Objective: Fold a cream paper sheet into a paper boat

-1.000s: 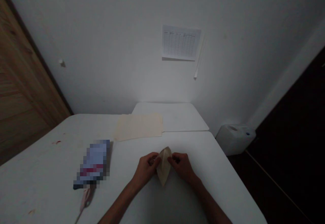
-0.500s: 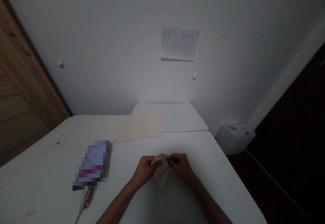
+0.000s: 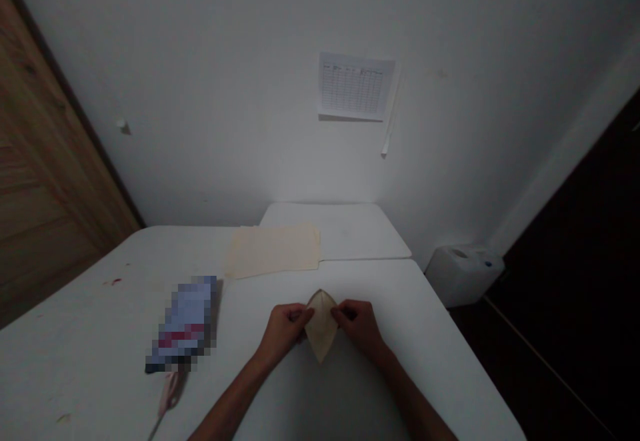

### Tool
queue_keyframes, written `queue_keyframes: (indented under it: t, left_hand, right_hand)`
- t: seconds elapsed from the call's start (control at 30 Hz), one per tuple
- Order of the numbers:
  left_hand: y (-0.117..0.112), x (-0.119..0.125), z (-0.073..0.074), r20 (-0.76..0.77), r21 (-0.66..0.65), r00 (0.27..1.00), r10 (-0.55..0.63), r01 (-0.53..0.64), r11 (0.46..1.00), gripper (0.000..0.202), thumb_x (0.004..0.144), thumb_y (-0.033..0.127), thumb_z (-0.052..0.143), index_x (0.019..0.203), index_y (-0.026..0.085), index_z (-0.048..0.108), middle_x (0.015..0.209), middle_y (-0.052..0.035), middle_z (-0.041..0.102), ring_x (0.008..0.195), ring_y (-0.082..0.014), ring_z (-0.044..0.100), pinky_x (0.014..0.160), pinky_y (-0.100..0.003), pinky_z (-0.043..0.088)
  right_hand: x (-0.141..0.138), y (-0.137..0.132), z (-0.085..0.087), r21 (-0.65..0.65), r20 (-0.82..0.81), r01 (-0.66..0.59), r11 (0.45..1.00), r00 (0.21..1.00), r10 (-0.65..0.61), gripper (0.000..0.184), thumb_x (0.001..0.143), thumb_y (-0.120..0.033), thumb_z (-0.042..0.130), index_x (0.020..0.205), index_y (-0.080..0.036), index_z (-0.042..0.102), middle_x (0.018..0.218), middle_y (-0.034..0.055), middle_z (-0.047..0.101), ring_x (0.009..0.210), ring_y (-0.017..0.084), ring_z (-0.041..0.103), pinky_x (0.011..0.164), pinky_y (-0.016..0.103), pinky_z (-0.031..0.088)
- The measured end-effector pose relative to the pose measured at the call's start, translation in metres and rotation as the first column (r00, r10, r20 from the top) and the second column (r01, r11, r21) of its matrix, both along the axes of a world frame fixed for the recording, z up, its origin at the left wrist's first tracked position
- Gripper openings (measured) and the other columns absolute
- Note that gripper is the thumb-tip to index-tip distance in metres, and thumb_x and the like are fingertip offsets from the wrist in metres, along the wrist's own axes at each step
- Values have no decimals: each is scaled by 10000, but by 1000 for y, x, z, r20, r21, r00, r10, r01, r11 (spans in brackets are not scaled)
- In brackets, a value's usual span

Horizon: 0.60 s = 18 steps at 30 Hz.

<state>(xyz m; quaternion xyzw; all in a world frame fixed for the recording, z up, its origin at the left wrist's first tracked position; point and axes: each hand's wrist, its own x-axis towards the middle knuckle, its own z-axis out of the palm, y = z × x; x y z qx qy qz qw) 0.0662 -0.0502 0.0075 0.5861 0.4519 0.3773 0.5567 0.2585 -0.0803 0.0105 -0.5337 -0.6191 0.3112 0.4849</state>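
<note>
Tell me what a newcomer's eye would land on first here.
The eye goes first to the cream paper folded to a point, pinched between the left hand and the right hand at the near middle of the white table. Beyond the hands lies a flat manila folder, and to their left a blurred packet. Higher up, a printed grid sheet stands out on the wall.

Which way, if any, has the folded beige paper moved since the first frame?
Yes: the folded beige paper tipped left at the top, against the wall chart.
</note>
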Motion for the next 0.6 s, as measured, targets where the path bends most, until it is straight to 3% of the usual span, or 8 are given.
queue_keyframes:
  t: [0.4,0.6]
  left_hand:
    - [-5,5,1,-25,2,999,-28,28,1000,445,723,552,650,766,114,715,620,-53,680,488,-155,575,463,-241,425]
    - [-8,7,3,-53,39,997,-50,52,998,418,737,515,640,765,107,722,614,-49,673,501,-153,572,447,-225,410]
  right_hand:
    - [1,1,-4,7,230,59,998,971,-59,319,785,-413,627,599,-154,637,525,-19,565,488,103,496,471,199,329]
    - [1,3,-6,-21,291,59,998,955,-51,326,747,-449,666,606,-156,640,514,-32,534,481,100,468,468,203,307]
